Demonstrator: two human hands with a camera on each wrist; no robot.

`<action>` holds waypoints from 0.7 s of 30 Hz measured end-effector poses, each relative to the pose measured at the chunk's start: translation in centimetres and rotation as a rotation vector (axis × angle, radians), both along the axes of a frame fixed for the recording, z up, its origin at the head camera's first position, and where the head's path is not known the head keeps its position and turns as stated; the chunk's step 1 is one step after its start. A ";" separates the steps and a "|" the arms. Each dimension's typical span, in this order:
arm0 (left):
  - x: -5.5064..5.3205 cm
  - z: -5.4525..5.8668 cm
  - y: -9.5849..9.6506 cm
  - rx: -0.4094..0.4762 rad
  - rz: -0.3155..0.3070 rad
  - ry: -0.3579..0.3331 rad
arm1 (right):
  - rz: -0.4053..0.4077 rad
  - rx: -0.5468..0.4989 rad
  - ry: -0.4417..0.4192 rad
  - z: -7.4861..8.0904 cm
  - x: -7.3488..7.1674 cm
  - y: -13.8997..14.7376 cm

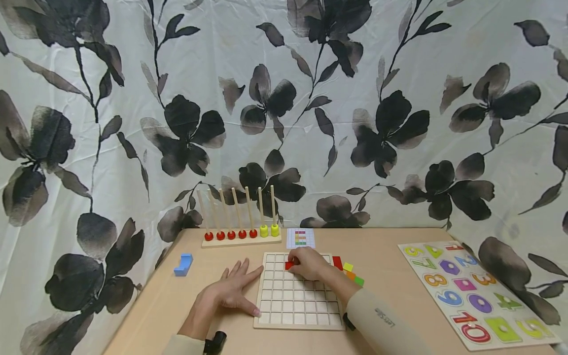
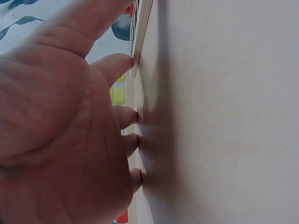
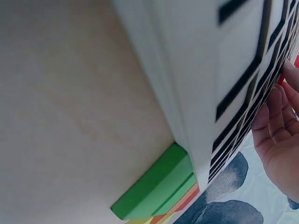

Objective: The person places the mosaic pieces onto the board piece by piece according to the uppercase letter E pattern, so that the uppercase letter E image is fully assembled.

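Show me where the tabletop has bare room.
Widest: between the coloured blocks and the number board. A smaller patch lies between the blue block and the left hand. Crowded: beyond the grid board, with pattern card and peg rack.

Grid board [image 1: 300, 301] on the table [image 1: 386, 256], and around it: card [image 1: 301, 238] at twelve o'clock, peg rack [image 1: 241, 241] at eleven, stepped block [image 1: 183, 267] at ten, left hand [image 1: 232, 292] touching nine, loose blocks [image 1: 349, 273] at two, number board [image 1: 484, 289] at three; right hand [image 1: 308, 264] over its twelve-o'clock squares!

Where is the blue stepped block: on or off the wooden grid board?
Off: the blue block lies on the table, left of the board.
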State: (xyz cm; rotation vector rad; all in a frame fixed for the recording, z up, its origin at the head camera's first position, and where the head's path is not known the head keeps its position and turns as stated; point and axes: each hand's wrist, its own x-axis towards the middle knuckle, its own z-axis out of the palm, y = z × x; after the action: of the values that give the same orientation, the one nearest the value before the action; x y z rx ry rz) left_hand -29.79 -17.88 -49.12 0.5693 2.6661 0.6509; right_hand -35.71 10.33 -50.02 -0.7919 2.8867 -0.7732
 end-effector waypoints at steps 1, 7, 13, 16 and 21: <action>0.0 0.0 0.0 -0.001 0.000 0.001 | -0.003 -0.001 -0.003 0.0 0.0 0.0; 0.1 0.0 -0.1 0.001 0.001 0.000 | -0.013 0.007 -0.010 0.2 0.0 -0.2; 0.1 0.1 -0.2 -0.002 0.006 0.004 | 0.003 0.071 0.014 0.3 -0.1 -0.6; 0.1 0.2 -0.2 -0.001 -0.002 0.011 | 0.013 0.059 0.024 0.7 0.1 -0.3; 0.1 0.0 -0.2 0.003 -0.017 0.019 | 0.003 -0.171 -0.009 1.9 0.6 2.1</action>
State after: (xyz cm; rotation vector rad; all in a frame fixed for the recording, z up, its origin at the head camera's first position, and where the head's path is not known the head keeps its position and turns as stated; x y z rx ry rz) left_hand -29.70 -18.10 -49.13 0.6013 2.6748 0.6486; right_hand -35.11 12.40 -48.09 -0.8047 2.8393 -1.0320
